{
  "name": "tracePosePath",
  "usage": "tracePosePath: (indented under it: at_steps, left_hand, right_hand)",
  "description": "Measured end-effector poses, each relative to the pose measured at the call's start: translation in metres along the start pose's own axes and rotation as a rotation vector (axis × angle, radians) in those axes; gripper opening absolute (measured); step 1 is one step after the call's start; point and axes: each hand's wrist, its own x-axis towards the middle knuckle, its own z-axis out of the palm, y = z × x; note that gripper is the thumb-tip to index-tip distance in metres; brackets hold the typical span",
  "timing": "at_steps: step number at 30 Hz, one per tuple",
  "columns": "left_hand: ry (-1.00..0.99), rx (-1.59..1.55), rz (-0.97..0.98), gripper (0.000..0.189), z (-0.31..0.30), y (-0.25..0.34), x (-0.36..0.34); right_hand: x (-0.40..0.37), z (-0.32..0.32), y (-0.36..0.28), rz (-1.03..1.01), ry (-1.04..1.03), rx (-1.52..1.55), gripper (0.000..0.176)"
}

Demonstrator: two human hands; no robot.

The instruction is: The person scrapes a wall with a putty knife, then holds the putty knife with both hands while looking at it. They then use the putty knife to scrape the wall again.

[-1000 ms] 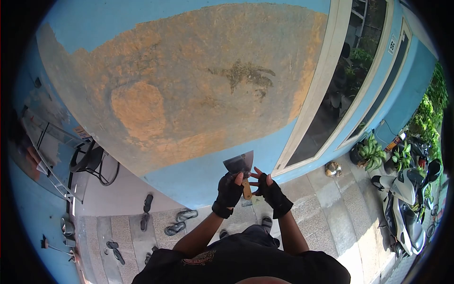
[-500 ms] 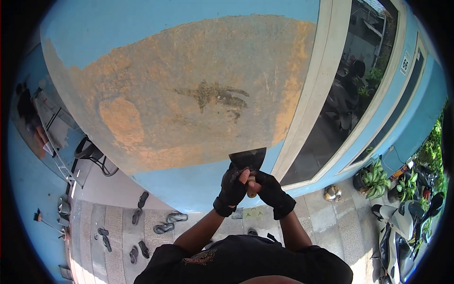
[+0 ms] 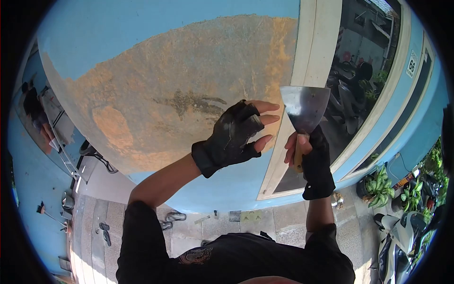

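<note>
My right hand, in a black fingerless glove, grips the wooden handle of a putty knife. Its wide metal blade points up and overlaps the cream window frame in this view. My left hand, gloved the same way, is raised before the wall with fingers apart and nothing in it. Behind it spreads a large bare patch of tan and orange plaster with a dark stain, bordered by blue paint.
A dark glass pane lies right of the frame. Sandals lie on the paving. Potted plants and a motorcycle stand at the right. On the left, a person is by a ladder.
Both hands were together around the putty knife low before the wall. My left hand has let go and moved up; my right hand has carried the knife up and right.
</note>
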Motion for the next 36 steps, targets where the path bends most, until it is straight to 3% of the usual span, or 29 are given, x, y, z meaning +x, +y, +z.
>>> tracePosePath:
  at_steps: [3,5,8,10,11,15,16,18,19,20,21,23,27,29,30,34,36]
  left_hand:
    - [-0.075,0.306,0.274,0.028,-0.016,-0.018,0.062]
    - [-0.006,0.397,0.445,0.025,-0.014,-0.04,0.102]
    - [-0.02,0.299,0.617,0.025,0.002,-0.049,0.14]
    - [-0.052,0.294,0.848,0.026,0.018,-0.044,0.157]
    - [-0.048,0.297,0.857,0.026,0.029,-0.045,0.161]
    - [-0.067,0.066,0.852,0.035,0.06,-0.06,0.185]
    - [-0.111,-0.401,0.639,0.035,0.075,-0.072,0.196]
    - [-0.192,-1.297,0.126,0.038,0.1,-0.089,0.21]
    - [-0.209,-0.738,0.297,0.031,0.058,-0.07,0.217]
    - [-0.211,-0.172,0.444,0.025,0.002,-0.037,0.234]
    - [0.58,0.009,0.864,0.027,0.012,-0.01,0.26]
    - [-0.197,-0.135,0.778,0.026,-0.051,-0.019,0.284]
    - [-0.179,-0.407,0.803,0.03,-0.058,-0.051,0.295]
    - [-0.292,-0.083,0.574,0.034,-0.071,-0.054,0.283]
    - [-0.233,0.056,0.58,0.036,-0.067,-0.057,0.28]
    - [-0.329,0.035,0.43,0.036,-0.061,-0.073,0.281]
    - [-0.369,-0.012,0.417,0.035,-0.059,-0.079,0.279]
  right_hand:
    - [0.042,-0.024,-0.015,-0.108,0.067,-0.219,0.024]
    - [0.07,-0.02,-0.026,-0.205,0.163,-0.225,0.024]
    - [0.113,-0.046,-0.029,-0.191,0.132,-0.343,0.024]
    - [0.138,-0.07,-0.013,-0.712,0.051,-0.545,0.02]
    - [0.144,-0.085,-0.004,-0.721,0.054,-0.55,0.02]
    - [0.214,-0.1,0.03,-0.746,0.045,-0.248,0.029]
    - [0.236,-0.1,0.039,-0.743,0.045,-0.175,0.032]
    - [0.2,-0.12,0.074,-0.731,0.047,-0.032,0.037]
    - [0.164,-0.128,0.026,-0.731,0.056,-0.038,0.037]
    - [0.138,-0.087,-0.015,-0.563,0.219,-0.381,0.032]
    - [0.139,-0.025,-0.057,-0.373,0.376,-0.716,0.029]
    - [0.135,-0.02,-0.06,-0.375,0.386,-0.741,0.026]
    - [0.131,-0.013,-0.062,-0.484,0.457,-0.947,0.021]
    - [0.131,-0.017,-0.063,-0.495,0.451,-0.955,0.021]
    - [0.131,-0.018,-0.063,-0.502,0.437,-0.957,0.022]
    - [0.131,-0.018,-0.063,-0.532,0.465,-0.989,0.023]
    - [0.13,-0.017,-0.063,-0.442,0.43,-0.899,0.023]
